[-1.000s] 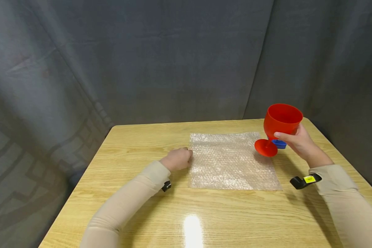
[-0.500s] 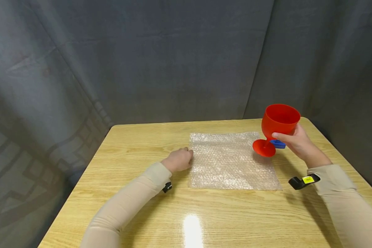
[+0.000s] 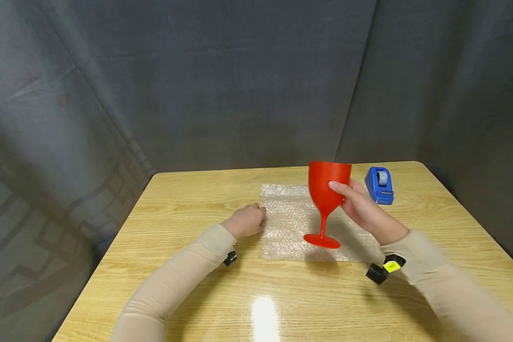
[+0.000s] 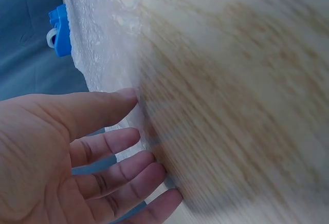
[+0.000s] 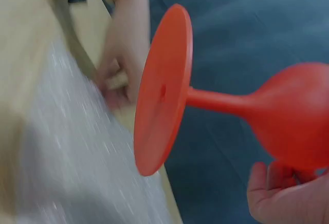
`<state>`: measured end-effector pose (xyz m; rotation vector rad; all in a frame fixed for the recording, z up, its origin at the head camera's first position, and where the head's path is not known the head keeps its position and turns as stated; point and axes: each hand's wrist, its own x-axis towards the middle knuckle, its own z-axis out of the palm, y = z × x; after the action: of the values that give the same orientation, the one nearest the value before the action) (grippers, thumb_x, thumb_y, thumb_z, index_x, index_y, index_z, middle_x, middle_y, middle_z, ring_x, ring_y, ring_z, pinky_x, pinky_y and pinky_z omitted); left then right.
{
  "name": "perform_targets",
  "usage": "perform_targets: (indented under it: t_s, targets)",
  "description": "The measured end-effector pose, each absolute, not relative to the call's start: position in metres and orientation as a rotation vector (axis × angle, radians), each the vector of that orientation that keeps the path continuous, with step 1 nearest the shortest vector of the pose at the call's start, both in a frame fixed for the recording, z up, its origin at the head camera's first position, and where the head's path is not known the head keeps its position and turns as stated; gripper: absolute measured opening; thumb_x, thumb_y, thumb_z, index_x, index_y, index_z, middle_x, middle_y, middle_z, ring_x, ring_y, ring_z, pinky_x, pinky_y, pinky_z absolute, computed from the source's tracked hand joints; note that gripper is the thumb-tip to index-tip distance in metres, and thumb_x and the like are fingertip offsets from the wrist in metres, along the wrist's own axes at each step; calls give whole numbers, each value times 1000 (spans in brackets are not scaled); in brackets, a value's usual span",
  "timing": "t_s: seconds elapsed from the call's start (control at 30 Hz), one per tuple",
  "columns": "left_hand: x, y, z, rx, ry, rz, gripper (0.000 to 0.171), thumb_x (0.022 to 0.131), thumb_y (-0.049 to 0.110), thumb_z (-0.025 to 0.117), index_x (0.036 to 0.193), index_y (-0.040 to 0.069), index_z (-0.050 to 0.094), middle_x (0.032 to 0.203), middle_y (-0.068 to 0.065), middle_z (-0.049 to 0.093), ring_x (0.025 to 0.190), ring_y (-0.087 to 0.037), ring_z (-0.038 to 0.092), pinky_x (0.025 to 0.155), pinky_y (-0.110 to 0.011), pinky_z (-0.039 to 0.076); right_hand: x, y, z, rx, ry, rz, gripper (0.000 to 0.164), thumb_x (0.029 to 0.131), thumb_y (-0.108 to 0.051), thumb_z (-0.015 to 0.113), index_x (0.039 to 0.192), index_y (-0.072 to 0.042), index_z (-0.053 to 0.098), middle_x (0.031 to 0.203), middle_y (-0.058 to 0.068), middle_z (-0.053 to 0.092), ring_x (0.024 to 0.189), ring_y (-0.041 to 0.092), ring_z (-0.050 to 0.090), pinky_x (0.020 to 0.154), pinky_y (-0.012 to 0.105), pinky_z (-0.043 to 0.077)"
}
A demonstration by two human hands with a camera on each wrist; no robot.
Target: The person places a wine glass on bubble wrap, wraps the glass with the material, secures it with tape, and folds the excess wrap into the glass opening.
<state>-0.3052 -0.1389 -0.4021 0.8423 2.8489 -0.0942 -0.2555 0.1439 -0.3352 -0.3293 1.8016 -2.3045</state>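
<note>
One red goblet [image 3: 326,202]; right fingers [image 3: 359,188] grip bowl [image 3: 322,183], stem [image 3: 323,227] below.

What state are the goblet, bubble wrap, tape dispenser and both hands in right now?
Red goblet: lifted, roughly upright; inside not visible.
Bubble wrap: spread flat on the table.
Tape dispenser: standing, tape roll loaded.
Left hand: fingertips at the bubble wrap's left edge.
Right hand: gripping the red goblet's bowl.

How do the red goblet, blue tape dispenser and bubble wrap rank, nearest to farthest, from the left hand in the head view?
1. Bubble wrap: its left edge lies at the left hand.
2. Red goblet: to the right, in the right hand.
3. Blue tape dispenser: back right on the table.
</note>
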Motion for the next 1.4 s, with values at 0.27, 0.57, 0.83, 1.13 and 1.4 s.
perform_targets:
  t_s: [0.27, 0.57, 0.83, 1.13, 1.4]
  targets:
    - [-306, -138, -403, 850, 2863, -102, 16, 92, 23, 65, 98, 10, 59, 92, -6, 57, 81, -18, 58, 62, -30, 54, -273, 100, -350, -62, 1869, -2063, 55, 95, -30, 52, 131, -1, 21, 124, 13, 45, 87, 8, 62, 79, 18, 54]
    - [-305, -138, -401, 834, 2859, -126, 20, 92, 23, 63, 104, 8, 60, 98, -9, 59, 88, -22, 62, 67, -34, 57, -295, 77, -374, 44, 1898, -1882, 54, 92, -35, 57, 125, 1, 35, 118, 13, 49, 88, 21, 60, 80, 26, 55]
    - [-304, -137, -398, 795, 2867, -136, 24, 93, 21, 61, 111, 5, 59, 102, -11, 60, 90, -25, 63, 69, -36, 58, -309, 62, -386, 169, 1961, -1767, 60, 87, -45, 63, 123, 1, 52, 103, 8, 62, 82, 16, 60, 73, 25, 57]
    - [-302, -137, -396, 764, 2878, -121, 25, 94, 22, 60, 112, 5, 60, 102, -11, 60, 92, -27, 63, 70, -39, 58, -315, 58, -400, 116, 1960, -1736, 69, 85, -51, 65, 127, 3, 51, 112, 11, 63, 89, 19, 62, 80, 27, 57]
    - [-302, -138, -396, 761, 2877, -127, 27, 95, 22, 58, 116, 5, 60, 105, -12, 60, 93, -28, 63, 72, -40, 59, -315, 53, -404, 125, 2049, -1698, 56, 91, -45, 60, 116, 5, 58, 98, 9, 63, 72, 15, 62, 72, 27, 59]
